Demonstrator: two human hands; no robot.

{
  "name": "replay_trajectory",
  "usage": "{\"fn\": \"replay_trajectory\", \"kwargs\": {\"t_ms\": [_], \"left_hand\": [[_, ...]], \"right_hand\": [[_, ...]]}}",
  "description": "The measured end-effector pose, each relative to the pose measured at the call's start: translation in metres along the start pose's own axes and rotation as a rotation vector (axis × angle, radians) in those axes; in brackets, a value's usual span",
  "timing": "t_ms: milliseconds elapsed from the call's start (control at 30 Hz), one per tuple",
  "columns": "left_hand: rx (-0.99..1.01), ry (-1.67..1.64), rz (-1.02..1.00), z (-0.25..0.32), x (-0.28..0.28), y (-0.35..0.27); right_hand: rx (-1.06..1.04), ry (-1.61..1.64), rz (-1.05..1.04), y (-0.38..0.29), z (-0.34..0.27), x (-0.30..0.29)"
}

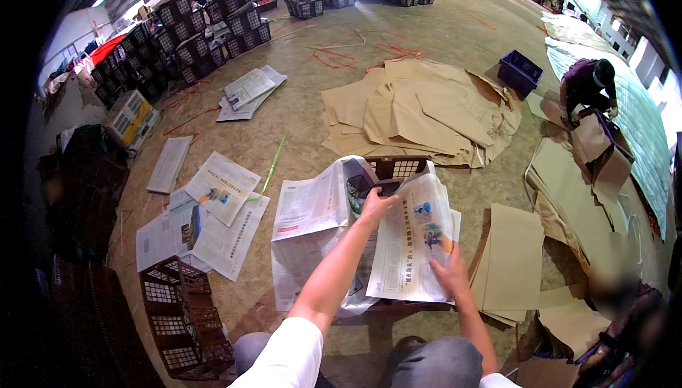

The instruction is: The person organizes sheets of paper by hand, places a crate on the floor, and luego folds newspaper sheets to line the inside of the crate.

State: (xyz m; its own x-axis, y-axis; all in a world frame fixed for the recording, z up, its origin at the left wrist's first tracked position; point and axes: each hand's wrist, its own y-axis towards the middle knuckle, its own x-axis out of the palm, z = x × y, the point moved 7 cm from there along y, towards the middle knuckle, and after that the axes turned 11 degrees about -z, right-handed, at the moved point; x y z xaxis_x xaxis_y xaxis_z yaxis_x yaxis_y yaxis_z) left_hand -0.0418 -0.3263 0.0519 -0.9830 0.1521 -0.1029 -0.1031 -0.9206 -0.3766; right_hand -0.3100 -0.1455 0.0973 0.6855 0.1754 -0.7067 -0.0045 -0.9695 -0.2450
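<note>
In front of my knees stands a brown plastic crate [397,167], its sides draped with newspaper sheets. One newspaper sheet [309,212] hangs over the left side. Another newspaper [410,244], printed with colour pictures, lies along the right side. My left hand [377,207] is over the crate's middle, fingers apart, fingertips near the upper inner edge of the right newspaper. My right hand [452,273] grips that newspaper's lower right edge, thumb on top. A dark printed surface [358,191] shows beside my left hand. The crate's bottom is mostly hidden.
Loose newspapers [224,185] and a tipped crate [181,319] lie at left. Brown paper sheets [421,106] cover the floor ahead; more brown paper [514,255] lies at right. A person [589,87] crouches by a paper-lined crate. Stacked crates [192,42] stand behind.
</note>
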Motion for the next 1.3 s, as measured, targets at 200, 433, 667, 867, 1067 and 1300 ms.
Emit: {"fn": "replay_trajectory", "kwargs": {"t_ms": [200, 433, 667, 867, 1067, 1300], "left_hand": [[-0.047, 0.187, 0.035, -0.036, 0.010, 0.029], [0.143, 0.376, 0.313, -0.006, -0.029, 0.018], [0.350, 0.014, 0.035, 0.092, -0.050, -0.013], [0.358, -0.463, -0.120, 0.149, -0.049, -0.045], [0.446, -0.580, -0.142, 0.153, -0.063, -0.035], [-0.099, -0.304, 0.014, -0.007, -0.049, -0.005]], "right_hand": [[-0.030, 0.035, 0.001, 0.002, 0.002, 0.001], [-0.023, 0.067, -0.006, 0.000, -0.010, 0.004], [-0.014, 0.205, -0.034, 0.001, -0.007, 0.002], [-0.048, 0.254, 0.000, -0.005, -0.025, -0.015], [-0.069, 0.237, 0.043, -0.003, -0.033, -0.021], [-0.049, 0.201, 0.027, 0.005, -0.010, 0.005]]}}
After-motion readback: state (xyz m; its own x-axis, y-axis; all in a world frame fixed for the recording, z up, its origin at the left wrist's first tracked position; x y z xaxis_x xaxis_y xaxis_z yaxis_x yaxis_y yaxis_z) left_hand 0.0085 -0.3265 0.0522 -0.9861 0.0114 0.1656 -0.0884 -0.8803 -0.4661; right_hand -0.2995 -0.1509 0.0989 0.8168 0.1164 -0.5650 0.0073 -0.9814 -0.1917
